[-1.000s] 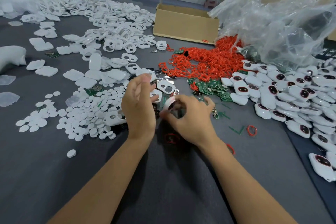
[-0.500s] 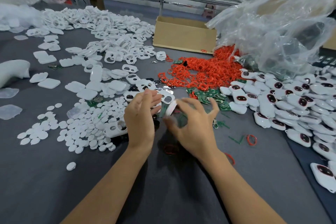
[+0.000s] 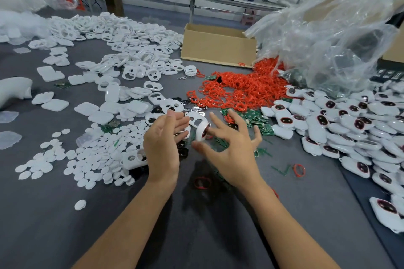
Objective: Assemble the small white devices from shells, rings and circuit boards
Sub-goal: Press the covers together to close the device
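The right hand [image 3: 231, 155] holds one assembled white device [image 3: 202, 130] on edge above the grey table [image 3: 65, 236], its dark red-rimmed window facing right. It appears pinched between the thumb below and a fingertip above; the remaining fingers [image 3: 239, 119] are splayed wide apart. The left hand [image 3: 164, 144] sits just left of the device, its fingers straight, loosely together and holding nothing; whether they touch the shell cannot be told.

The step in hand appears to be closing or checking a finished unit. To do it well, keep the pinch on the shell edges, clear of the window, and confirm that the halves seat evenly before release.

Right of the hands lies the finished pile [image 3: 341, 129]. Just beyond the hands lie green circuit boards [image 3: 255, 117], then the red rings [image 3: 238, 89]. Far left lie the empty shells [image 3: 131, 50], with white discs [image 3: 87, 155] nearer.
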A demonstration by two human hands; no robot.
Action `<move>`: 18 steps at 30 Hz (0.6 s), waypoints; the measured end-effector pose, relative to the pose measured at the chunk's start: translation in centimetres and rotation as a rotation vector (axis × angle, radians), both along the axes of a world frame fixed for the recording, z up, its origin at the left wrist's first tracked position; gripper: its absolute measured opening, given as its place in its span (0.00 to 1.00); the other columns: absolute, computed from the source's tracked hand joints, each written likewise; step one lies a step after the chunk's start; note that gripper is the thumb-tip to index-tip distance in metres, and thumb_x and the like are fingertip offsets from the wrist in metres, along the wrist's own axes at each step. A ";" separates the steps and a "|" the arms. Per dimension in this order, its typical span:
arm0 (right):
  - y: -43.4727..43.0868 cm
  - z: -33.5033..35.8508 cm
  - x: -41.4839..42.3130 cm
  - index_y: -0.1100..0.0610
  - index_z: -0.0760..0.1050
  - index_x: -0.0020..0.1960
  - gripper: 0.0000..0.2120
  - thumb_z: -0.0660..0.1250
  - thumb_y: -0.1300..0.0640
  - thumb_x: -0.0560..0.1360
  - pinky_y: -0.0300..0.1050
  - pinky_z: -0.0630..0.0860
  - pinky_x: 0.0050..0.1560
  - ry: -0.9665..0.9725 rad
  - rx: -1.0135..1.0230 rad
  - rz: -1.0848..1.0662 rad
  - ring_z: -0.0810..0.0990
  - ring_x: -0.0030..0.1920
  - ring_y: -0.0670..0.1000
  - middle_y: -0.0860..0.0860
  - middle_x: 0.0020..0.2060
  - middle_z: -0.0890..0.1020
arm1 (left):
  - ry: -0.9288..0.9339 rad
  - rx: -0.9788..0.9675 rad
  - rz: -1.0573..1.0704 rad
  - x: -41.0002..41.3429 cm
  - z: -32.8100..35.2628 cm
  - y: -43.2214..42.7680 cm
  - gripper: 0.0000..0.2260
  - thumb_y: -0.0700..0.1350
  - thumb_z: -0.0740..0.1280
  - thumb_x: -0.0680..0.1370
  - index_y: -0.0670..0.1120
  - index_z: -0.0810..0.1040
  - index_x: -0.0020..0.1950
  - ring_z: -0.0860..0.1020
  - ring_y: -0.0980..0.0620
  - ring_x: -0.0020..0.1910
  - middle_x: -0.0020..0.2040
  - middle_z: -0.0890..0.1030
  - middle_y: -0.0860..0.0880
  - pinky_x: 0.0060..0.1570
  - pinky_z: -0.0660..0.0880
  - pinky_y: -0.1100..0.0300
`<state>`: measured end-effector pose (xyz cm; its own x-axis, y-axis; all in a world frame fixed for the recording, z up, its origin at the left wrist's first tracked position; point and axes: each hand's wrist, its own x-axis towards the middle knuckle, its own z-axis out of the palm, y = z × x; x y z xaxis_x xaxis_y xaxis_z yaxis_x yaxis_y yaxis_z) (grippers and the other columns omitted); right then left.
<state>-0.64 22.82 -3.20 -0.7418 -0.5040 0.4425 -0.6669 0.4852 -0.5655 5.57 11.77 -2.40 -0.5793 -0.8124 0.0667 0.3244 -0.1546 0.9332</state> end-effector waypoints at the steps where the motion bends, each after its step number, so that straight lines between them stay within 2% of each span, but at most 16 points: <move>1: 0.0 -0.1 0.0 0.41 0.81 0.49 0.15 0.69 0.34 0.67 0.56 0.33 0.69 -0.004 0.075 0.004 0.53 0.74 0.41 0.34 0.66 0.72 | -0.004 -0.001 0.003 0.0 0.0 0.0 0.13 0.47 0.59 0.83 0.46 0.81 0.47 0.84 0.52 0.49 0.45 0.86 0.48 0.49 0.79 0.60; 2: -0.1 -0.2 0.1 0.41 0.81 0.50 0.16 0.69 0.34 0.67 0.58 0.34 0.69 -0.003 0.127 0.003 0.53 0.75 0.43 0.35 0.66 0.72 | -0.008 0.001 0.000 0.0 -0.1 0.0 0.13 0.47 0.59 0.83 0.46 0.81 0.47 0.84 0.52 0.49 0.44 0.86 0.48 0.48 0.79 0.61; 5: -0.1 0.1 0.1 0.42 0.81 0.48 0.16 0.68 0.34 0.67 0.59 0.39 0.69 0.119 -0.034 -0.068 0.60 0.73 0.45 0.37 0.65 0.74 | 0.000 0.011 -0.020 0.0 0.1 0.0 0.13 0.47 0.59 0.83 0.45 0.81 0.47 0.84 0.52 0.48 0.43 0.86 0.49 0.48 0.79 0.60; 6: 0.0 0.2 0.1 0.42 0.81 0.48 0.16 0.67 0.33 0.67 0.59 0.38 0.68 0.128 -0.032 -0.086 0.60 0.73 0.46 0.37 0.65 0.74 | 0.001 0.014 -0.020 0.0 0.1 0.0 0.13 0.47 0.59 0.83 0.45 0.81 0.47 0.84 0.52 0.48 0.42 0.86 0.49 0.48 0.80 0.60; 9: -0.1 -0.3 0.2 0.39 0.80 0.52 0.15 0.66 0.34 0.70 0.60 0.33 0.68 0.063 0.201 -0.019 0.56 0.75 0.50 0.36 0.66 0.73 | -0.013 0.014 -0.014 0.1 0.1 0.1 0.13 0.47 0.59 0.83 0.45 0.81 0.47 0.84 0.52 0.47 0.42 0.86 0.49 0.48 0.79 0.61; 13: -0.1 0.0 0.1 0.39 0.80 0.50 0.19 0.60 0.30 0.69 0.57 0.34 0.67 0.159 0.108 -0.080 0.60 0.72 0.52 0.38 0.67 0.73 | -0.014 0.006 -0.028 0.1 0.2 0.2 0.13 0.47 0.59 0.83 0.46 0.81 0.47 0.85 0.51 0.47 0.43 0.86 0.48 0.49 0.80 0.59; 16: 0.0 -0.3 0.0 0.34 0.78 0.54 0.17 0.61 0.29 0.70 0.59 0.33 0.67 0.117 0.328 -0.061 0.53 0.73 0.52 0.41 0.71 0.68 | -0.025 0.003 -0.025 0.0 0.2 0.3 0.13 0.46 0.60 0.83 0.47 0.82 0.45 0.85 0.53 0.45 0.43 0.86 0.47 0.45 0.80 0.64; 18: 0.0 -0.3 -0.1 0.37 0.80 0.53 0.16 0.65 0.33 0.70 0.59 0.37 0.69 0.135 0.279 -0.069 0.57 0.72 0.52 0.42 0.69 0.71 | -0.019 0.008 -0.037 0.0 0.2 0.3 0.12 0.45 0.61 0.82 0.47 0.82 0.45 0.85 0.54 0.46 0.42 0.86 0.49 0.45 0.80 0.64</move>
<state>-0.72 22.82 -3.50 -0.7225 -0.5701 0.3912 -0.6869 0.6559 -0.3128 5.55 12.05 -2.18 -0.6103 -0.7907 0.0491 0.3002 -0.1734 0.9380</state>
